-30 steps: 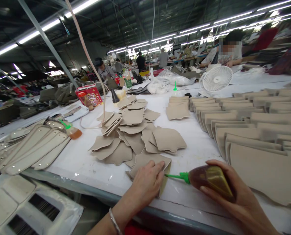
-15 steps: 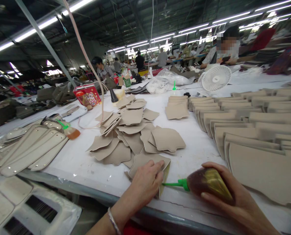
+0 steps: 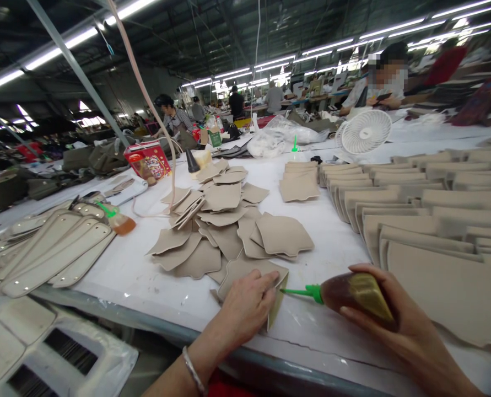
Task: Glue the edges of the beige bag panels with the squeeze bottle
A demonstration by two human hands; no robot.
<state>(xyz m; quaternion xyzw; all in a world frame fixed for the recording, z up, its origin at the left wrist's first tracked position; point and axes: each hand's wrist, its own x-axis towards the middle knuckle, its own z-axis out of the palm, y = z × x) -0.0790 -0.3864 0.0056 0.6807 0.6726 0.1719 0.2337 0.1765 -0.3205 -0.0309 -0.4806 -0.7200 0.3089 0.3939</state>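
Observation:
My right hand (image 3: 394, 325) is wrapped around a squeeze glue bottle (image 3: 355, 298) with amber-brown liquid inside. The bottle lies almost level, and its green nozzle (image 3: 301, 292) points left. The tip meets the right edge of a beige leather piece (image 3: 245, 270) near the table's front. My left hand (image 3: 249, 303) presses on this piece and grips it by the right edge, where a yellowish underside strip shows. Behind it is a loose heap of similar beige pieces (image 3: 222, 196). The left thumb is mostly hidden.
Folded beige panels (image 3: 410, 215) stand in rows at right. At left lie pale riveted straps (image 3: 59, 248) beside a second glue bottle (image 3: 121, 222). A white fan (image 3: 365, 132), a red box (image 3: 150, 160) and a black cone (image 3: 192, 161) stand farther back. Co-workers sit beyond.
My right hand has shifted the glue bottle slightly up and to the right, so the nozzle tip sits higher along the leather edge. My left hand has stayed almost still.

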